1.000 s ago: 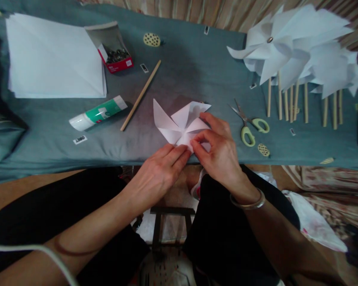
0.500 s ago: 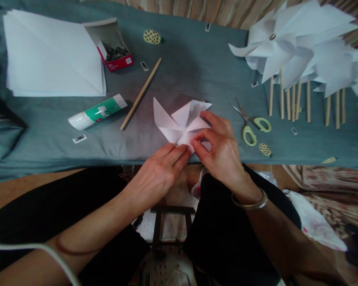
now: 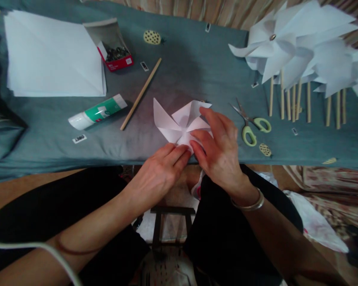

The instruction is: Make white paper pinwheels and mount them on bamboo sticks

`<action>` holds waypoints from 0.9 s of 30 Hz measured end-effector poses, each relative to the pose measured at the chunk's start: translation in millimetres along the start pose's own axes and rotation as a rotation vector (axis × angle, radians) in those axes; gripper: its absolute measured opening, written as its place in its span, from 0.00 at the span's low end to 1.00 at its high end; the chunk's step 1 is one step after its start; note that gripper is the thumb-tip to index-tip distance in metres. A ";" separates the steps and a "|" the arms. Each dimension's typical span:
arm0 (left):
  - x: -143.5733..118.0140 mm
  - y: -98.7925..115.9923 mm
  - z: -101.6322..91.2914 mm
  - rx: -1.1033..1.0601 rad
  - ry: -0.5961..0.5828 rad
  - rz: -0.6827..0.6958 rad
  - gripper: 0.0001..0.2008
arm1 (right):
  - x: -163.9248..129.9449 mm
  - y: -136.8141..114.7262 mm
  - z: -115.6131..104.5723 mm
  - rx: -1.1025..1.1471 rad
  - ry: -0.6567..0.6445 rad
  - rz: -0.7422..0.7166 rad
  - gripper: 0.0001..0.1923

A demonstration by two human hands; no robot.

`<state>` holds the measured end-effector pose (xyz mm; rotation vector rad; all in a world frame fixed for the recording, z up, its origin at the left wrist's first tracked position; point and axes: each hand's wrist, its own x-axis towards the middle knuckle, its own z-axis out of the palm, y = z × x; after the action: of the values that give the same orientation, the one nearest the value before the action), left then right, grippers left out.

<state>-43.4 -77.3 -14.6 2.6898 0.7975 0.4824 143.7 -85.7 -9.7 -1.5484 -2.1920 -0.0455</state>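
Mid-fold on paper pinwheel (image 3: 180, 123), lying under both hands' fingertips near table edge. Left hand (image 3: 158, 174) flat, fingertips pinning near corner. Right hand (image 3: 219, 149) spread, pressing flaps at centre. Probably next: fix centre; wooden stick (image 3: 141, 94) beyond left hand, scissors (image 3: 250, 123) just right.

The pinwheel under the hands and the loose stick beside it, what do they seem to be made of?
The pinwheel looks like thin matte white paper: its flaps hold sharp creases and curl lightly. The stick seems to be plain unpainted wood, judging by its pale tan, dull surface, though bamboo cannot be ruled out.
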 end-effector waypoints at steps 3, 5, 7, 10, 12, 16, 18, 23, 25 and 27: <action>0.5 0.5 -0.3 -0.002 0.013 0.006 0.14 | 0.5 -1.1 2.1 0.045 -0.041 0.038 0.10; 0.7 0.6 -0.4 -0.007 0.009 -0.001 0.14 | 0.4 -1.0 3.8 0.079 -0.071 0.076 0.10; 0.8 0.5 -0.4 -0.005 0.003 -0.007 0.14 | 0.0 -0.3 5.6 0.070 -0.067 0.058 0.10; 0.5 0.1 -0.3 -0.002 0.005 0.001 0.14 | -0.5 1.0 7.0 0.043 -0.063 0.017 0.10; 0.2 0.0 -0.3 -0.011 -0.002 0.002 0.15 | -0.3 1.0 6.3 0.067 -0.089 0.020 0.11; -0.1 0.1 -0.2 -0.031 -0.012 -0.009 0.15 | 1.7 -0.4 1.6 0.112 -0.126 0.048 0.11; 0.2 0.3 -0.4 -0.028 -0.004 -0.005 0.15 | 3.0 -0.9 -0.4 0.110 -0.121 0.055 0.11; 0.9 1.1 -0.6 -0.015 0.000 -0.011 0.14 | 4.0 0.1 0.1 0.141 -0.156 0.090 0.14; 0.7 1.0 -0.2 -0.013 -0.013 -0.017 0.15 | 3.2 0.9 1.9 0.166 -0.177 0.094 0.15; 0.4 0.9 0.2 -0.006 -0.015 -0.021 0.15 | 2.1 1.4 4.0 0.184 -0.186 0.098 0.16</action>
<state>-42.5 -77.8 -14.3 2.6741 0.8175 0.4580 143.0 -82.2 -12.8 -1.6075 -2.1847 0.3341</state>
